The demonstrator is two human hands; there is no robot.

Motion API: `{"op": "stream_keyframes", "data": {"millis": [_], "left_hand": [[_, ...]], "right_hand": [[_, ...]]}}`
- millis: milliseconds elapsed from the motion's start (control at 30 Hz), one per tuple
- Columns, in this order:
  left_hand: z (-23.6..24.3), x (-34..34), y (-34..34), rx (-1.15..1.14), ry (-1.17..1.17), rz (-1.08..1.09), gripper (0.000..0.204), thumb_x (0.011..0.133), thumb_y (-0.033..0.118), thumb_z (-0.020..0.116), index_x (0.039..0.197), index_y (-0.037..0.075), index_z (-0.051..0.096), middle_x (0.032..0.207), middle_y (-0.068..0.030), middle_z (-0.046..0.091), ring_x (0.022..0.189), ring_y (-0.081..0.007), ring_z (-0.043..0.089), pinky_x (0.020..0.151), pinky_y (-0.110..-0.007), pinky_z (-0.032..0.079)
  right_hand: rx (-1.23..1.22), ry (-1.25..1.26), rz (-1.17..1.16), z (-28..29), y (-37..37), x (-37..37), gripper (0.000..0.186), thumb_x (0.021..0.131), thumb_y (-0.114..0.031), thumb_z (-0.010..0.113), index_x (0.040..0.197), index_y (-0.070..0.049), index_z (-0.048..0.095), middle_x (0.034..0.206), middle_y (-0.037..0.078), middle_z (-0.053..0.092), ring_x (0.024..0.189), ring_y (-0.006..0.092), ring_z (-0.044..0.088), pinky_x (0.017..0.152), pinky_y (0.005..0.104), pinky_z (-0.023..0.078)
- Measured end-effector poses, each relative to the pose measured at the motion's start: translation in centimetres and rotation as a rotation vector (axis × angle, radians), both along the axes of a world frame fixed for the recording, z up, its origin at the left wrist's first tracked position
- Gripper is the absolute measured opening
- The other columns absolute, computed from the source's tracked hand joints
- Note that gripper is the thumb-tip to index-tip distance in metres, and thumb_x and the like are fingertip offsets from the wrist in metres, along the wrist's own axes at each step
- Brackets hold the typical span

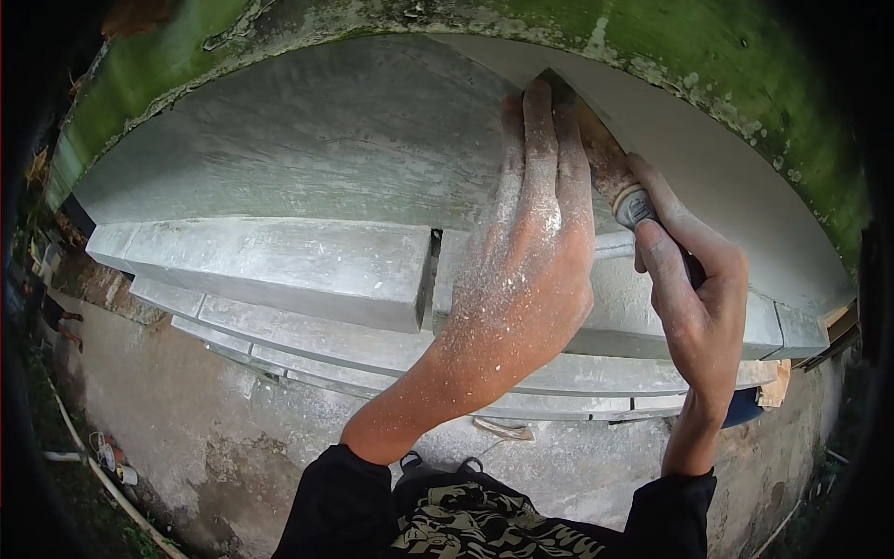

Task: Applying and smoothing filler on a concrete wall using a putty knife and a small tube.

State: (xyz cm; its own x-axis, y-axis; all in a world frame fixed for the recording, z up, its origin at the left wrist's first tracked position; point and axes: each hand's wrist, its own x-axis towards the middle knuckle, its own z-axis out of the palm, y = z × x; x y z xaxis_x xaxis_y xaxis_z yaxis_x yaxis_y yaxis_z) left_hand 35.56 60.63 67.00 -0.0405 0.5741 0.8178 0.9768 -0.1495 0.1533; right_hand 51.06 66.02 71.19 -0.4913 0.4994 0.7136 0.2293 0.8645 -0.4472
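A flat-bladed hand tool (pixel 610 166) is sitting on a slant high in the view, its tip pointing up toward the line where a grey, streaked surface (pixel 326 140) is meeting a smoother pale face (pixel 717 177). The right hand (pixel 697 279) is grasping the handle, thumb lying along the near side, presumably for steering. The left hand (pixel 533 261) is not clenched: its straightened fingers are lying over the blade's left side, probably steadying it and spreading pressure near the tip. Whether the blade's edge is touching the surface, I cannot tell; those fingers are hiding much of it. White powder is coating both hands. A short pale rod (pixel 615 245) is showing between them; its attachment is unclear. Obstructions: a thick grey ledge (pixel 279 265) is jutting out beneath the work, apparently keeping the body back and the arms outstretched; a mossy green rim (pixel 745 84) is arching across the top, probably limiting upward reach. Lower slabs (pixel 307 340) are running below the ledge, and a flat scrap (pixel 503 429) is lying on the concrete floor (pixel 307 447).
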Motion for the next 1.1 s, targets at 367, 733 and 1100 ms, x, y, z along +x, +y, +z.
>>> {"op": "stream_keyframes", "data": {"millis": [367, 733, 1100], "left_hand": [[0.4, -0.2, 0.5, 0.05, -0.007, 0.018, 0.083, 0.079, -0.002, 0.063, 0.148, -0.022, 0.022, 0.156, -0.0448, 0.015, 0.147, -0.0585, 0.021, 0.115, -0.054, 0.041], [0.6, -1.4, -1.1, 0.003, 0.009, 0.042, 0.082, 0.081, -0.002, 0.061, 0.15, -0.021, 0.02, 0.156, -0.0428, 0.019, 0.149, -0.0546, 0.022, 0.119, -0.055, 0.035], [-0.6, -0.9, 0.4, 0.004, -0.03, -0.064, 0.083, 0.081, -0.003, 0.06, 0.151, -0.021, 0.019, 0.16, -0.041, 0.011, 0.149, -0.057, 0.018, 0.122, -0.058, 0.028]], "right_hand": [[-0.039, -0.036, 0.039, 0.5, 1.9, 0.0, 0.037, 0.093, -0.009, 0.063, 0.128, 0.005, 0.067, 0.076, 0.006, 0.059, 0.07, 0.0105, 0.052, 0.064, 0.0267, 0.044], [-0.165, -0.101, 0.015, 2.5, 0.0, -0.4, 0.038, 0.094, -0.011, 0.064, 0.13, 0.003, 0.068, 0.074, 0.004, 0.061, 0.067, 0.0101, 0.053, 0.06, 0.0264, 0.044], [-0.124, -0.077, -0.026, 1.7, 0.3, 0.8, 0.037, 0.091, -0.007, 0.065, 0.126, 0.005, 0.069, 0.082, 0.01, 0.067, 0.073, 0.0158, 0.057, 0.07, 0.0298, 0.048]]}}
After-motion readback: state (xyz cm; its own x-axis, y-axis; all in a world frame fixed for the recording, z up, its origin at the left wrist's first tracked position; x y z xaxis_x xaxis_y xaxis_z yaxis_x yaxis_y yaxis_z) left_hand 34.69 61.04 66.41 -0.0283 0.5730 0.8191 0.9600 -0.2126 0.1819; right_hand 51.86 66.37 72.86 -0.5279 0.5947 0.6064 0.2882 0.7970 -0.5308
